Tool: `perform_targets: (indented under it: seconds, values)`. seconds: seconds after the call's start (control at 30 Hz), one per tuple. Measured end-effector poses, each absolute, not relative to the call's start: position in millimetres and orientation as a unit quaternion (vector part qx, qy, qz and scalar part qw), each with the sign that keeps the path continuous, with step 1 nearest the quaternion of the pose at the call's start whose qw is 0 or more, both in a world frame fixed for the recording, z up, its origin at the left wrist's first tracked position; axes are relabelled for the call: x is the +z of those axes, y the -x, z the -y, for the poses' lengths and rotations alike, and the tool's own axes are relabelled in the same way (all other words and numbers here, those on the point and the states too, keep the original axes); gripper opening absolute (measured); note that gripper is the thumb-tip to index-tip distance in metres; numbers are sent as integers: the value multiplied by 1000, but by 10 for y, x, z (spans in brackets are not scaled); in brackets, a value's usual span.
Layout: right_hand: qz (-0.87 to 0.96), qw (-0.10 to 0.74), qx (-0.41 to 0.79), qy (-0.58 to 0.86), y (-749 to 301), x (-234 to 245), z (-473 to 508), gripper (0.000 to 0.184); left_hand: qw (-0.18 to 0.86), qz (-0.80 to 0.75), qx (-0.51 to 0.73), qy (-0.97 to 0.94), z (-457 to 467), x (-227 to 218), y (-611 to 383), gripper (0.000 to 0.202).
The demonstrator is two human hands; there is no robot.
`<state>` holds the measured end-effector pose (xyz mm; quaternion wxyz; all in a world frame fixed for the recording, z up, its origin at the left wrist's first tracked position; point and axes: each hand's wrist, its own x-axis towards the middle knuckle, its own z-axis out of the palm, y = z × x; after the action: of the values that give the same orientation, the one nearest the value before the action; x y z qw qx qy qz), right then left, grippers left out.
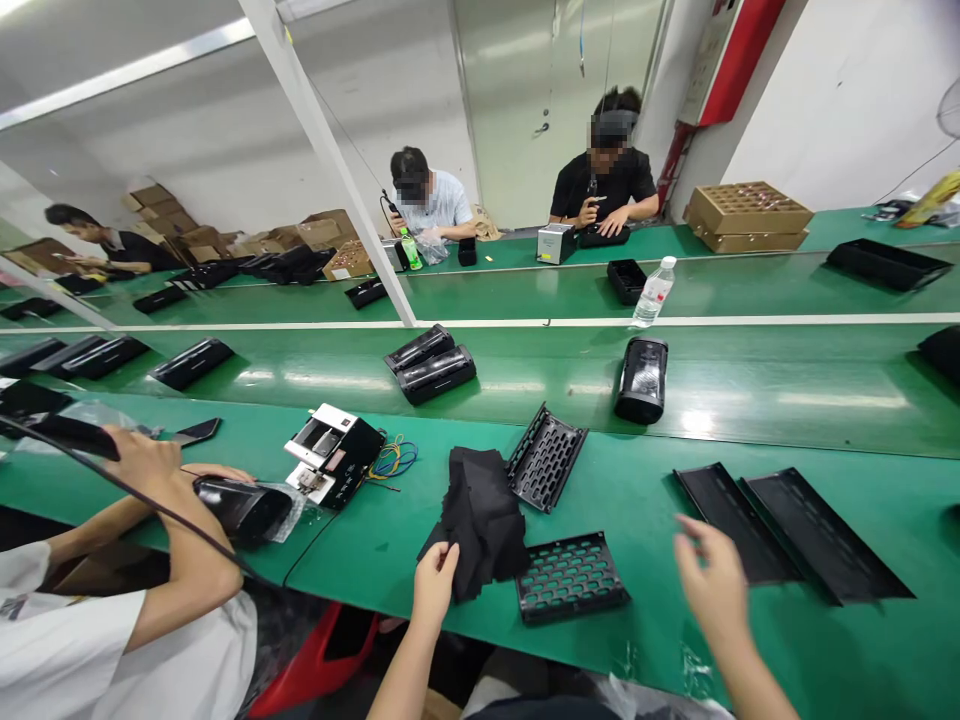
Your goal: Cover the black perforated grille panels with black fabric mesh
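Observation:
My left hand [436,582] pinches the near left edge of a black cloth piece [484,515], which lies in a loose, overlapping stack on the green bench. To the right, my right hand [711,578] hovers with its fingers apart and nothing in them, close to a long black panel [739,525]. A second black panel [829,540] lies alongside that one. Between my hands rests a black perforated grille [574,578] with oblong holes. Another perforated grille [547,458], curved, sits behind it and touches the cloth.
At left, a co-worker's arm [176,520] reaches over a black casing [247,508]. A black-and-white device [335,455] with coiled wires stands nearby. Beyond the bench, a conveyor [525,375] carries several black casings and a water bottle [655,292]. People work across it.

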<state>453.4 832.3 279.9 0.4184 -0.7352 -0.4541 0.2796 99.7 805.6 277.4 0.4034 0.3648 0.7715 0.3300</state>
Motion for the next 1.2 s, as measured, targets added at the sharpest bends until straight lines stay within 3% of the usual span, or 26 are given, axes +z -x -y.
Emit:
perform_targets:
  seconds: [0.1,0.23,0.33,0.53,0.67,0.9,1.2]
  values:
    - [486,388,533,574,-3677,2821,-8228,30,453,-738,360,-347,-8060,2822,-1123,46]
    - [455,352,657,487,-2944,2686,-8140,51,503,-706,380,-323,-8084,2906,-1300,44]
    - [450,344,673,476,-2760,2645,-8155,68,548,-661,381,-343,-8091,3044,-1380,36]
    - [500,339,679,418,-2834,2765,-8262,23,562,-614,372,-410,-8031,3254,-1465,25]
    - [552,335,595,479,-2960,2857,-8273,14,568,-624,370,-389,-7994,3211,-1520,29]
    - [624,279,584,438,-3289,3297,-8256,32,591,-624,372,-349,-8056,3135,-1568,38]
    - [526,330,687,378,-3681,3907,-8287,33,735,-498,415,-198,-7951,3341,-1935,31]
